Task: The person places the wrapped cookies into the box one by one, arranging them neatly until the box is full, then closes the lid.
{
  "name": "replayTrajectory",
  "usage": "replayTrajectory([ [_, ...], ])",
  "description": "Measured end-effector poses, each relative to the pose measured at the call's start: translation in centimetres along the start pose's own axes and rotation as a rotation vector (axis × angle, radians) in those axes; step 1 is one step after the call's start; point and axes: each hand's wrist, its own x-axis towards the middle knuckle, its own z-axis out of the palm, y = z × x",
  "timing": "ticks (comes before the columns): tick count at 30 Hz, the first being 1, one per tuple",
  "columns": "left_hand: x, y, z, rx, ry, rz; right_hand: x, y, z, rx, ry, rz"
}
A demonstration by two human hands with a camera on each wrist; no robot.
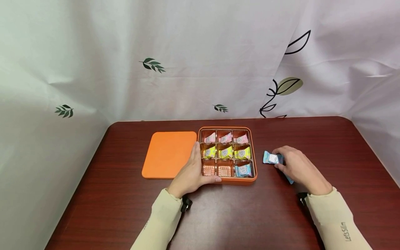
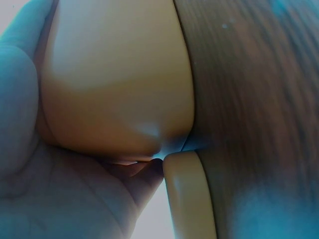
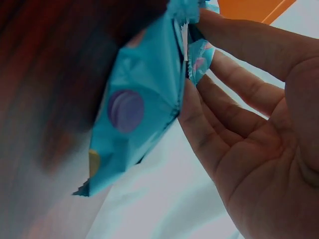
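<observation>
My left hand (image 1: 190, 173) rests against the near left corner of an open orange box (image 1: 254, 152), its fingers straight along the left side and its thumb along the front wall. In the left wrist view the palm lies close against the box's smooth wall (image 2: 119, 84). To the right of the box, my right hand (image 1: 298, 166) pinches a blue-wrapped candy (image 1: 273, 158) between thumb and fingers. Another blue-wrapped candy (image 3: 139, 104) lies partly under that hand, large in the right wrist view.
A divided tray inside the box carries pink candies (image 1: 225, 138) at the back, yellow ones (image 1: 225, 152) in the middle and one blue candy (image 1: 243, 170) at front right; two front compartments are bare. The orange lid (image 1: 168, 154) lies left. A pale curtain (image 1: 187, 69) borders the table.
</observation>
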Motion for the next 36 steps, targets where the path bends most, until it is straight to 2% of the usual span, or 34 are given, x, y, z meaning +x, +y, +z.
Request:
replayTrajectory([
  [13,-0.05,0.05,0.05,-0.003,-0.001,-0.005,0.01,0.06,-0.19,-0.009,0.037,0.015],
  [28,-0.09,0.21,0.03,-0.002,-0.004,-0.005,-0.09,-0.23,-0.16,-0.018,0.160,-0.047],
  [36,-0.07,0.17,0.03,-0.002,-0.007,-0.011,-0.07,-0.47,-0.28,-0.021,0.177,-0.050],
])
